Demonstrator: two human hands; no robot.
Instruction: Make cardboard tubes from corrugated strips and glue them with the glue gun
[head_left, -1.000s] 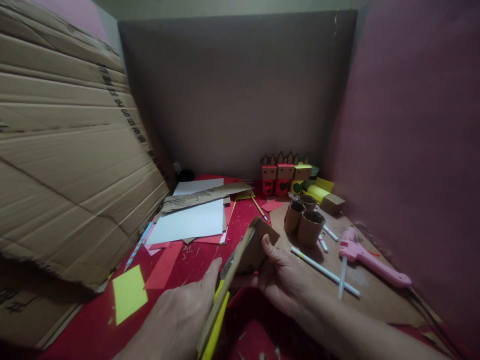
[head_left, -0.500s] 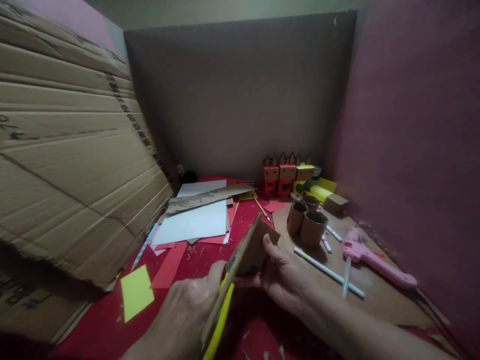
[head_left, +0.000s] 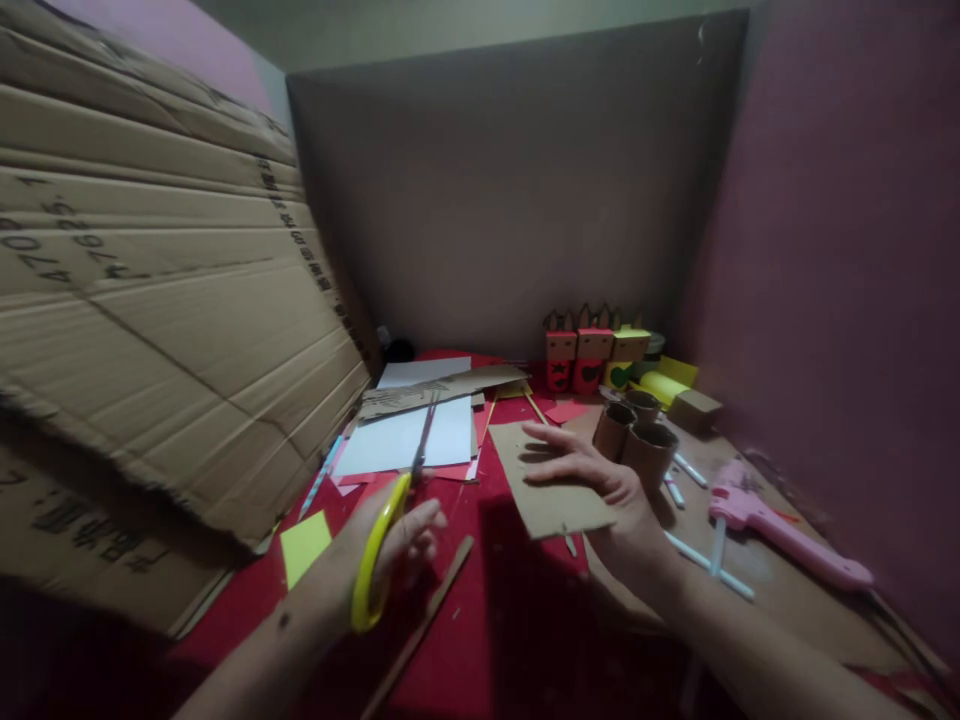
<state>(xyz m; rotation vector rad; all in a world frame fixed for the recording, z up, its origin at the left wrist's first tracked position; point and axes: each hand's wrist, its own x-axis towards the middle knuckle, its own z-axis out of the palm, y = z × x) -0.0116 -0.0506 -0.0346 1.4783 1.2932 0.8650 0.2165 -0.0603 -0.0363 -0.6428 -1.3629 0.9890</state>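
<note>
My left hand (head_left: 401, 535) has the scissors (head_left: 369, 575) by their yellow handles, with the dark blades pointing away from me and nearly closed. Its fingers are partly blurred. In my right hand (head_left: 604, 490) is a flat brown cardboard piece (head_left: 544, 505), the fingers lying across its top and the thumb hidden. A narrow cardboard strip (head_left: 446, 590) is apart from that piece, low between my hands over the red table surface (head_left: 461, 655). The blades sit left of the cardboard piece and do not touch it.
White sheets (head_left: 405, 440) lie under a long cardboard scrap (head_left: 480, 380). At right are cardboard tubes (head_left: 651, 455), a pink glue gun (head_left: 787, 535) and a cardboard mat (head_left: 780, 610). Finished-looking paper figures (head_left: 595, 360) stand behind. A large cardboard sheet (head_left: 172, 300) rises at left.
The narrow strip has come off the cardboard piece. My left hand and the scissors have moved away to the left; my right hand has turned the piece flatter. The view has shifted slightly.
</note>
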